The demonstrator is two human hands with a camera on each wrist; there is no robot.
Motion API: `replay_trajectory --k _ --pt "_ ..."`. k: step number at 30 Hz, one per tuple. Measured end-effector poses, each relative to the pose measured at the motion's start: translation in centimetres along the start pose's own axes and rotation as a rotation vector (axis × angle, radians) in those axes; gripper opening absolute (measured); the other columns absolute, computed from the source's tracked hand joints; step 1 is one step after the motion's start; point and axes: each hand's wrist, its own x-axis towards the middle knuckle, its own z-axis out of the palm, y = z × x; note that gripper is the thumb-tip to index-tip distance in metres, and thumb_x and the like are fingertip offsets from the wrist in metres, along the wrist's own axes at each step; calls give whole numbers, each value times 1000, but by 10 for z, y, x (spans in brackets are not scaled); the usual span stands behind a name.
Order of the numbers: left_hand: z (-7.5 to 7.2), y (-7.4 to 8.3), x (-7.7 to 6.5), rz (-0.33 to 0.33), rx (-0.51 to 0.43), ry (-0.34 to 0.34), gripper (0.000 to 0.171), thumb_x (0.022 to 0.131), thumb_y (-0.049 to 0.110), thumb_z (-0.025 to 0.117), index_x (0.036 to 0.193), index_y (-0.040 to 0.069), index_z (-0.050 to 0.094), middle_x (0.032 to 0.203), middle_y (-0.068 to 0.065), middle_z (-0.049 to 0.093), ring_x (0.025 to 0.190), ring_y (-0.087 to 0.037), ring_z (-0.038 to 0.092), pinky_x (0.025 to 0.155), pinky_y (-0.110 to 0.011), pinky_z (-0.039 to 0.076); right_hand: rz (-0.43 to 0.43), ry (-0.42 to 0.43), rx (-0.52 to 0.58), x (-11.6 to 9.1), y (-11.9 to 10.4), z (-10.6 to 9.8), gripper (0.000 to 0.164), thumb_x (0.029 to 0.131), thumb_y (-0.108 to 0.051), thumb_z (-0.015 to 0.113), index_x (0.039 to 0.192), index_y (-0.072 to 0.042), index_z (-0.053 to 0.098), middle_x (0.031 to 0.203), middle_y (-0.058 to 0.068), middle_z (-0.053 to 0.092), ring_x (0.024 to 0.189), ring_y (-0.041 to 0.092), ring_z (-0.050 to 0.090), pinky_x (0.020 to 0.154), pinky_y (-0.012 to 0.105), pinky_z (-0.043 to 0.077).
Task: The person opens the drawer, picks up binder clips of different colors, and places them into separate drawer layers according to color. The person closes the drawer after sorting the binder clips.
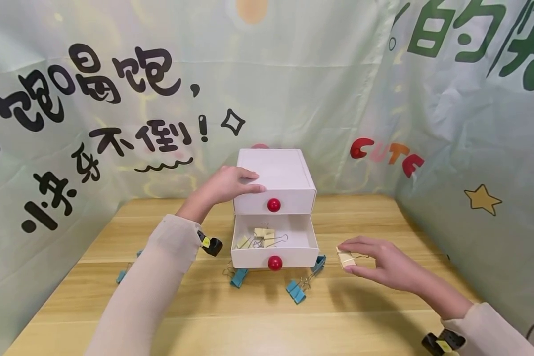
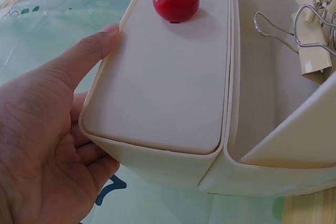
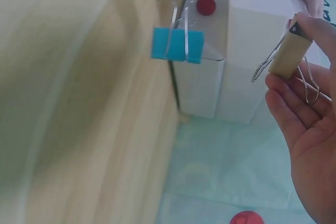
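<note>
Currently, the right hand (image 1: pixel 382 263) holds a cream binder clip (image 1: pixel 347 259) in a narrow pinch between thumb and fingers, raised to the right of a white drawer box (image 1: pixel 271 169), with the clip well apart from it. The clip's wire handles stick out between the fingers and thumb. The left hand (image 1: pixel 226 185) lies on the left side of the box's top, thumb and forefinger reaching to the right across it, the thumb touching the near edge with a gap between thumb and fingers. Below that hand, the upper drawer (image 1: pixel 249 202) is closed and its red knob (image 1: pixel 273 204) faces the near side. The lower drawer (image 1: pixel 249 259), which has a matching knob (image 1: pixel 275 262), is pulled out toward the near side, and several loose clips (image 1: pixel 269 239), also cream, lie inside it, mostly in the left and middle parts. Around the box, blue clips are scattered on the wooden table (image 1: pixel 231 326): one (image 1: pixel 238 278) lies just beside the drawer's near left corner, another (image 1: pixel 296 291) lies nearer and to the right, and a third (image 1: pixel 319 264) is close to the near right corner. Farther left, another blue clip (image 1: pixel 121 276) lies by the left sleeve (image 1: pixel 147 282), which partly hides that area. Behind the table, on the far side, hangs a pale green cloth (image 1: pixel 289 109) printed with lettering.
</note>
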Motion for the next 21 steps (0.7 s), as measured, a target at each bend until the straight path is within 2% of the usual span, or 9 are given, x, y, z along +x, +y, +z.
replay_trajectory --k 6,14,21 --pt "0 -1 0 2 -4 7 66 83 60 70 131 15 65 134 -4 61 128 -24 50 105 -40 41 6 -7 25 14 -9 -3 42 85 -32 77 123 -15 69 119 -8 65 106 15 64 80 36 56" --pt "0 1 1 9 2 8 65 83 59 69 131 15 64 134 -3 60 129 -24 49 106 -40 40 -37 9 30 35 -14 -5 39 85 -28 78 121 -14 71 116 -3 68 103 19 66 75 36 57" --pt "0 1 0 2 -8 7 65 83 58 70 130 14 65 133 -4 61 128 -24 50 105 -40 41 -40 -8 61 57 -22 -3 39 84 -34 78 118 -16 72 116 -4 68 104 17 66 75 34 57"
